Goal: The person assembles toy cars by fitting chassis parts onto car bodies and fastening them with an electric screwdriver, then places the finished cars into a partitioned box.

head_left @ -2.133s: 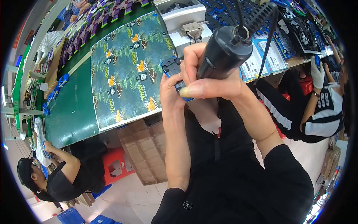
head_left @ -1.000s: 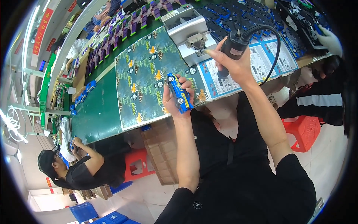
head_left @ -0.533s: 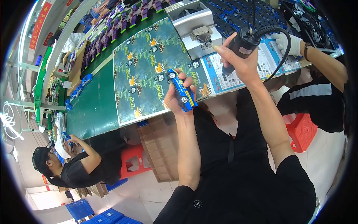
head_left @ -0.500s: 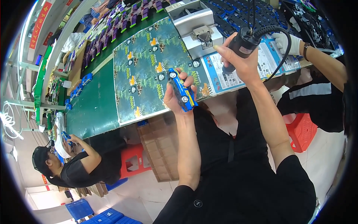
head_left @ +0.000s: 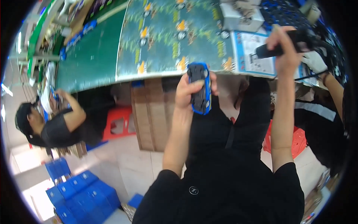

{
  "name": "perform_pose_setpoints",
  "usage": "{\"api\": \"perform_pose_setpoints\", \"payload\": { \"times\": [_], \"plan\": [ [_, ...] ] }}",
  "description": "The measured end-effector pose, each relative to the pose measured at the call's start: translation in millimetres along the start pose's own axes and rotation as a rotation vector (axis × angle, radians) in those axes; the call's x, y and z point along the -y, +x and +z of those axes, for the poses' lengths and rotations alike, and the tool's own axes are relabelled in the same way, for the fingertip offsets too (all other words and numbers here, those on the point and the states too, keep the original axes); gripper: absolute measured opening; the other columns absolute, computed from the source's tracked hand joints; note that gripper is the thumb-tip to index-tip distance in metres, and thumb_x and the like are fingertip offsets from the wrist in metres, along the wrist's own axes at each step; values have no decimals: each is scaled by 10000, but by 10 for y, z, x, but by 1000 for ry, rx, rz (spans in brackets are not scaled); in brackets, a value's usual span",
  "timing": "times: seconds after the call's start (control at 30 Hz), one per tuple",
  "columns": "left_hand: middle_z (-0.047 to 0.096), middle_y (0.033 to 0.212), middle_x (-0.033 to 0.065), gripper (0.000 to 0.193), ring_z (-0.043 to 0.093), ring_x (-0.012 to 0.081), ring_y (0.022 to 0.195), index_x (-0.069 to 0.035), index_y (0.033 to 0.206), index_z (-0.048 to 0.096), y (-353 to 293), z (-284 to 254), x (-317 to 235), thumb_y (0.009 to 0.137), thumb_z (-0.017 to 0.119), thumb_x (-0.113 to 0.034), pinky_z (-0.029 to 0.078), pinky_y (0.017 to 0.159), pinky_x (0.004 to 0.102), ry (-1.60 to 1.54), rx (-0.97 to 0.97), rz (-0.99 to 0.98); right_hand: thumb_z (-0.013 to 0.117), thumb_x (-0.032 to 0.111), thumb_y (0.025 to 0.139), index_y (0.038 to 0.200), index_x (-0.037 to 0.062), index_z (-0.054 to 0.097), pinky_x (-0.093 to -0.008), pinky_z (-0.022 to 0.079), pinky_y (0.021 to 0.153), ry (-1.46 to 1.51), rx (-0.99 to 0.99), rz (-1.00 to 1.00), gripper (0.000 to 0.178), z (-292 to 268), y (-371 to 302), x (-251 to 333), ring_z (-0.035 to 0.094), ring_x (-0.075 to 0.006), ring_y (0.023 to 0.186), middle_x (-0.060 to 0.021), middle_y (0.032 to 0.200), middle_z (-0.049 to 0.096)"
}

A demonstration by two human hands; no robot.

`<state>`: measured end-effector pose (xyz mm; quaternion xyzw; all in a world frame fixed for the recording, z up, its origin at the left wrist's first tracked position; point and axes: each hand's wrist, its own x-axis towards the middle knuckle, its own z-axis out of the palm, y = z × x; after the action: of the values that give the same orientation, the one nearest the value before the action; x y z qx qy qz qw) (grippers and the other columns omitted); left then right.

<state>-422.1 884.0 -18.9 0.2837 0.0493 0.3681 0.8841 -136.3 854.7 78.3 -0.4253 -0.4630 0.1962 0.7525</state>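
Note:
My left hand (head_left: 184, 91) is closed around a blue toy car (head_left: 197, 73), just off the bench's near edge. The car's black underside faces up, with my thumb lying across it. Higher on the right, my right hand (head_left: 286, 56) grips a black electric screwdriver (head_left: 265, 51), blurred by motion, its narrower end pointing left. The screwdriver is apart from the car, above a printed white and blue sheet (head_left: 250, 50) on the bench.
The green bench (head_left: 93, 61) carries an animal-patterned sheet (head_left: 160, 52) and a white-grey fixture (head_left: 242, 20). Blue parts (head_left: 281, 13) lie behind. A co-worker's white-gloved hand (head_left: 315, 61) is close on the right. Another person (head_left: 56, 127) works at left. Blue crates (head_left: 85, 198) stand below.
The toy car has turned from its side to show its underside. My right hand has moved right with the screwdriver, which has swung to lie nearly level. The whole view has shifted.

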Motion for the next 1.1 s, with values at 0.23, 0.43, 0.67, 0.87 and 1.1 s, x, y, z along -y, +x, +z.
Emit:
{"api": "perform_pose_setpoints", "payload": {
  "times": [0.23,0.43,0.67,0.87,1.1],
  "plan": [
    [665,999,151,369,660,296,904,2,1172,585,-2204,-2226,521,964,593,-303,557,829,432,-263,-1185,-142,547,151,946,903,23,542,-345,397,737,130,131,115,135,-89,0,53,484,-175,675,-53,741,481],
    [668,1061,92,203,645,256,929,-75,1129,610,-2328,-3684,999,983,597,-215,546,744,421,-166,-1400,40,530,207,935,887,64,535,-355,342,788,102,134,188,151,-188,-27,87,423,-166,705,-34,758,426],
    [683,1006,81,197,659,206,830,-69,1142,629,-1871,-4060,818,946,631,-93,554,672,357,-75,-1349,22,524,232,932,941,48,590,-359,343,789,-35,180,160,196,-203,-8,100,417,-161,700,-34,753,426],
    [696,993,100,261,662,210,802,1,1128,638,-1595,-3952,857,896,685,-109,550,653,351,414,-1467,-286,514,227,928,945,58,593,-361,344,791,-83,183,163,187,-269,-4,158,418,-158,696,-36,757,430],
    [715,880,210,216,699,323,815,62,913,689,-1801,-3571,678,782,771,-88,545,733,389,1479,-1541,-160,525,224,932,986,44,608,-365,352,791,-54,215,138,206,-232,-28,117,438,-163,702,-42,767,451]
  ]
}}
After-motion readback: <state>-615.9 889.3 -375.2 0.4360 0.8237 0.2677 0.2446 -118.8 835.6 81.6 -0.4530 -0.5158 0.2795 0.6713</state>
